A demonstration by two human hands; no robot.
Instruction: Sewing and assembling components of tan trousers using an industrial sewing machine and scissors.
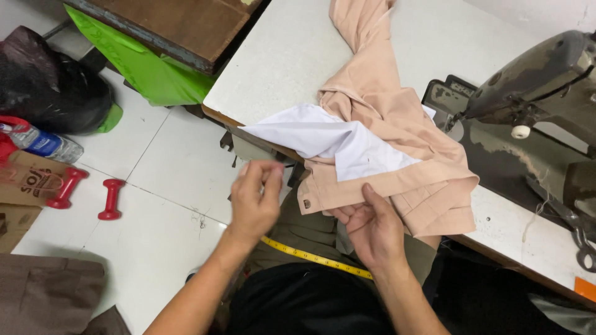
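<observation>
- Two bare hands are in my view from the head camera, both low in the middle of the picture, over the lap.
- On my right side, the right hand (371, 226) grips the lower edge of a peach-coloured garment (397, 133): the thumb lies on top of the folded band, the other fingers are curled under it, so it is closed on the cloth.
- A small metal button (307, 203) sits on that band, just left of the right hand.
- On my left side, the left hand (254, 198) is raised just beside the band but apart from it, fingertips pinched narrowly together; I cannot tell whether anything is between them.
- The garment lies draped over the near edge of a white sewing table (292, 56), running up toward the far edge, with its white lining (329, 139) turned out and spread to the left.
- A dark, worn sewing machine (534, 105) stands on the table to the right, touching the garment's side.
- A yellow measuring tape (316, 257) crosses the lap below both hands.
- On the tiled floor at left I see two red dumbbells (87, 192), a plastic bottle (43, 144), a black bag (49, 84) and a bright green sheet (149, 71) under a brown wooden board (180, 25).
</observation>
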